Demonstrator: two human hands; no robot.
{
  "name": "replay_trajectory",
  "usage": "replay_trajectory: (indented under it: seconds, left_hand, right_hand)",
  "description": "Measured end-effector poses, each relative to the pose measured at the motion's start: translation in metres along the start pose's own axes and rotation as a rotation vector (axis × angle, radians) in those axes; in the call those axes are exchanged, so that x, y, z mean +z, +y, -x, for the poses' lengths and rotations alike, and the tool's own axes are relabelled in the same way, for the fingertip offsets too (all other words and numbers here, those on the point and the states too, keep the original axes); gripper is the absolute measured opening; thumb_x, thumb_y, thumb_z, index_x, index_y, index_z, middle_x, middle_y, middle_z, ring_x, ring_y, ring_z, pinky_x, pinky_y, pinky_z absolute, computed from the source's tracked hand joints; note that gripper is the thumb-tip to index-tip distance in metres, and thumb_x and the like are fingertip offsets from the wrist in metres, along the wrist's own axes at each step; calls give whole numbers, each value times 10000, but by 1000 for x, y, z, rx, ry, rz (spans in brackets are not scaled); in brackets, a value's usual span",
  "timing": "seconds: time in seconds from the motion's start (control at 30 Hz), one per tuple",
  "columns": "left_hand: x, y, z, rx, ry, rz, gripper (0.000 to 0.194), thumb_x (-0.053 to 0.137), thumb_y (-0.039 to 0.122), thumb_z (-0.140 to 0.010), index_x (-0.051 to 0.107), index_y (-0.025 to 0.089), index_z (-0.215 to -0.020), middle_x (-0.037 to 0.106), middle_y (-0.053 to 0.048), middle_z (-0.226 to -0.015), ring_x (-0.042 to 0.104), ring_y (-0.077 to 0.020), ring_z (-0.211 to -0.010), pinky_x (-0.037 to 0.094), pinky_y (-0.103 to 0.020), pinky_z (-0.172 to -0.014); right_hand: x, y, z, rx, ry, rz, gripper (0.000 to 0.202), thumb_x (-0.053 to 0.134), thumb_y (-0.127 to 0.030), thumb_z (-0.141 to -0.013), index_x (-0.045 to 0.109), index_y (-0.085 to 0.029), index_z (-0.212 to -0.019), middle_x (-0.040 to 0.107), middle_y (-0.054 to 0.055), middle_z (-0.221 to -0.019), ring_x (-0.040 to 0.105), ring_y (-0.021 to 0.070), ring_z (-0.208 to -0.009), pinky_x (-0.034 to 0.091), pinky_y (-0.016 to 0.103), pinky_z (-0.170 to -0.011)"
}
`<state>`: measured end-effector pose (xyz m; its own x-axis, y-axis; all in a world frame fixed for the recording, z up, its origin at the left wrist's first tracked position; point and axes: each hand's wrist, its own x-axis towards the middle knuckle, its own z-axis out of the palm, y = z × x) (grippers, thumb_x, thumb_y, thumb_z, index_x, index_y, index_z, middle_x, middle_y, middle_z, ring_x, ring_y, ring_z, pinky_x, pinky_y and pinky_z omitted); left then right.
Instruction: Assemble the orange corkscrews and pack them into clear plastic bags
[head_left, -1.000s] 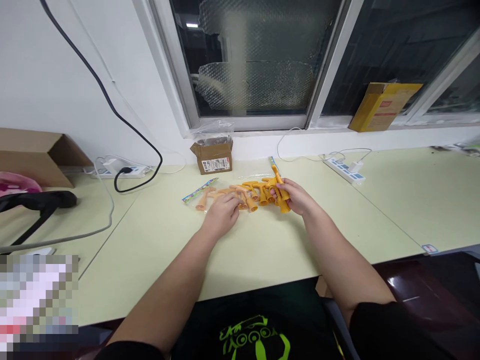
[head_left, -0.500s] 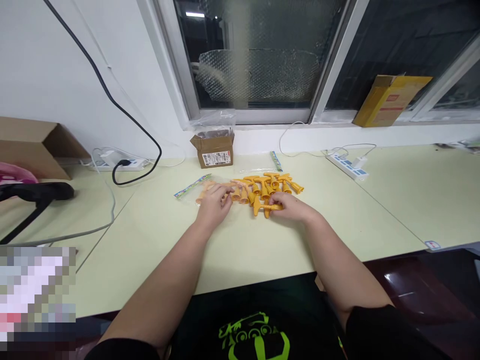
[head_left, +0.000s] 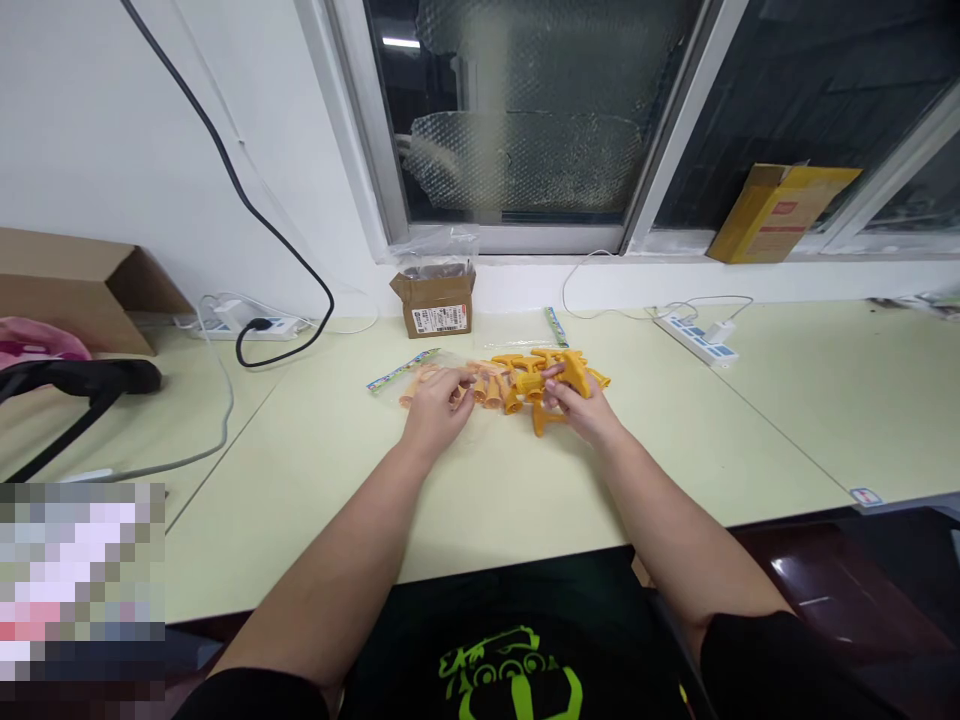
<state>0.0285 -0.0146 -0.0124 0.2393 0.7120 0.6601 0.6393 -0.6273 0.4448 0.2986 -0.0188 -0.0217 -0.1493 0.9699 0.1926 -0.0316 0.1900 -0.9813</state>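
Several yellow T-shaped plastic pieces lie in a loose heap on the pale table, and one loose piece [head_left: 541,419] rests at its front. My right hand [head_left: 585,402] is closed on a yellow piece [head_left: 574,372], held raised over the heap's right part. To the left, a clear plastic bag [head_left: 405,371] with a patterned top strip holds more yellow pieces. My left hand [head_left: 442,408] lies on the bag, its fingers curled and pinching the bag's edge near the opening. The fingertips of that hand are partly hidden.
Behind the heap are a small open cardboard box [head_left: 441,305] and another clear bag [head_left: 556,328]. Power strips lie at the right [head_left: 696,338] and left [head_left: 281,328], with cables. A black stand [head_left: 90,385] and a large box [head_left: 67,280] are at the left.
My right hand has lifted a yellow piece off the table and turned it over the heap. My left hand has stayed on the bag. The whole view has shifted slightly.
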Motion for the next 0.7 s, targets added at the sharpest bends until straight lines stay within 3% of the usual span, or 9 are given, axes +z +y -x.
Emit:
replay_trajectory:
  seconds: [0.13,0.2,0.33,0.4,0.47,0.57,0.7]
  left_hand:
    - [1,0,0,6,-29,7,97,603,167,-902,664,197,-972,717,-41,-895,624,-175,-794,520,-318,-747]
    - [2,0,0,7,-34,22,87,607,169,-900,660,195,-964,719,-40,-891,620,-168,-771,521,-317,-739]
    - [6,0,0,3,-8,52,83,598,167,-909,660,187,-960,713,-42,-894,614,-153,-731,519,-307,-714]
    - [7,2,0,10,-4,57,79,594,177,-923,660,186,-964,708,-42,-888,612,-151,-723,518,-309,-715]
    - [7,5,1,31,-10,54,80,584,173,-934,659,186,-958,707,-42,-886,615,-156,-733,518,-316,-731]
    - [8,10,1,61,-33,55,100,563,146,-937,654,187,-954,711,-50,-902,630,-170,-777,521,-324,-750]
    - [14,14,2,77,-71,48,94,568,151,-943,653,192,-951,711,-57,-916,652,-191,-839,525,-337,-770]
  right_hand:
    - [12,-11,11,-62,-276,56,419,779,-471,-824,690,-265,-1179,719,55,-1003,675,224,-939,549,364,-837]
    - [14,-14,13,-71,-382,107,375,778,-428,-825,716,-239,-1142,717,70,-1069,668,211,-928,539,330,-793]
    - [15,-12,13,-34,-526,208,165,662,-330,-890,743,-188,-902,696,39,-849,617,147,-722,501,274,-681]
    - [17,-11,14,29,-589,227,155,632,-293,-886,736,-193,-943,679,21,-816,599,133,-666,484,250,-601]
    - [20,-10,15,100,-590,211,228,641,-309,-873,706,-220,-1073,678,9,-854,602,129,-632,462,230,-519]
    - [25,-8,15,147,-454,197,398,726,-379,-841,611,-256,-1201,688,-16,-861,560,104,-542,434,217,-463]
    - [27,-1,9,238,-234,95,521,861,-426,-728,547,-253,-1107,685,-52,-746,515,97,-471,431,232,-466]
